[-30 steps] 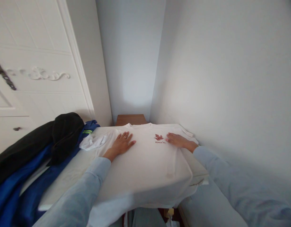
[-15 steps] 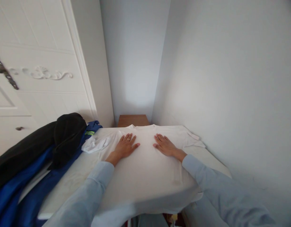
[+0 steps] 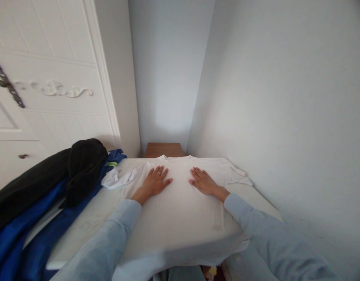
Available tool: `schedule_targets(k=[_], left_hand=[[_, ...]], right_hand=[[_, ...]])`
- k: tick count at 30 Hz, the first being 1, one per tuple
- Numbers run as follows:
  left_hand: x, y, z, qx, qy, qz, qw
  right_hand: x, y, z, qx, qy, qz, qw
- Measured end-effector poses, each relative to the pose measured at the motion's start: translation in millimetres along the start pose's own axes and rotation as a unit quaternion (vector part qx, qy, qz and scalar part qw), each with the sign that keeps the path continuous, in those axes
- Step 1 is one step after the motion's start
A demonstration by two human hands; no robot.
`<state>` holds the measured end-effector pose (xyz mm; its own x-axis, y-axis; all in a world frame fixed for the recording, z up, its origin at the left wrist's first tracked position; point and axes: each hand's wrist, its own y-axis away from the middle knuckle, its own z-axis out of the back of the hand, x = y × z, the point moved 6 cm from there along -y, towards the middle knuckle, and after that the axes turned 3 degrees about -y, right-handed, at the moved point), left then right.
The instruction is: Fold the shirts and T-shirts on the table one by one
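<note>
A white shirt (image 3: 180, 210) lies spread over a pale board (image 3: 89, 222), its collar at the far edge and its lower part hanging over the near edge. My left hand (image 3: 155, 182) rests palm down on the left of the shirt, fingers spread, a ring on one finger. On the right side my right hand (image 3: 203, 182) lies flat too, fingers apart. Neither hand holds anything. The left sleeve (image 3: 118, 178) is bunched, while the right sleeve (image 3: 240, 176) lies flatter near the wall.
Black clothing (image 3: 86, 168) and blue clothing (image 3: 51, 234) are heaped along the left side. Behind them stands a white wardrobe (image 3: 65, 128). A brown wooden piece (image 3: 164, 150) sits past the far edge, and a wall (image 3: 279, 117) borders the right.
The camera view has shifted slightly. Both hands remain flat on the shirt in nearly the same places.
</note>
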<state>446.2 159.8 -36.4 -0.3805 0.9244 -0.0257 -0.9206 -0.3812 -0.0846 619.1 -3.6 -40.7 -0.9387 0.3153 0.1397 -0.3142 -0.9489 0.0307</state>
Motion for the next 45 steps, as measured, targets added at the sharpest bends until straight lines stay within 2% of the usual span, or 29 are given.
schedule_targets(k=[14, 22, 27, 29, 32, 34, 37, 41, 45], left_hand=[[-2.0, 3.1, 4.8, 0.002, -0.004, 0.003, 1.0], [-1.4, 3.4, 5.5, 0.0, -0.012, 0.004, 1.0], [1.7, 2.6, 4.9, -0.023, 0.005, 0.001, 1.0], [2.5, 2.8, 4.8, -0.03, 0.019, -0.002, 0.999], [4.1, 3.1, 6.1, -0.054, 0.051, -0.002, 0.997], [6.1, 3.1, 9.6, -0.089, 0.085, 0.001, 0.992], [8.7, 3.4, 16.8, -0.141, 0.135, -0.001, 0.981], [7.3, 4.1, 22.9, -0.159, 0.176, -0.023, 0.971], [3.2, 5.5, 23.6, -0.13, 0.189, -0.04, 0.972]], right_hand=[[-1.6, 0.0, -2.8, -0.021, -0.001, 0.0, 1.0], [3.7, 3.2, 3.4, -0.027, -0.007, -0.003, 1.0], [-2.6, 0.8, 1.9, -0.043, -0.048, 0.001, 0.998], [-7.1, -0.5, 2.7, -0.076, -0.097, 0.009, 0.992], [-17.5, 4.3, 15.3, -0.184, -0.217, 0.007, 0.959], [-28.0, 13.8, 29.0, -0.272, -0.292, -0.021, 0.917], [-41.5, 32.3, 50.7, -0.375, -0.349, -0.068, 0.856], [-51.5, 47.9, 67.4, -0.429, -0.409, -0.099, 0.799], [-59.2, 51.8, 67.6, -0.443, -0.473, -0.119, 0.752]])
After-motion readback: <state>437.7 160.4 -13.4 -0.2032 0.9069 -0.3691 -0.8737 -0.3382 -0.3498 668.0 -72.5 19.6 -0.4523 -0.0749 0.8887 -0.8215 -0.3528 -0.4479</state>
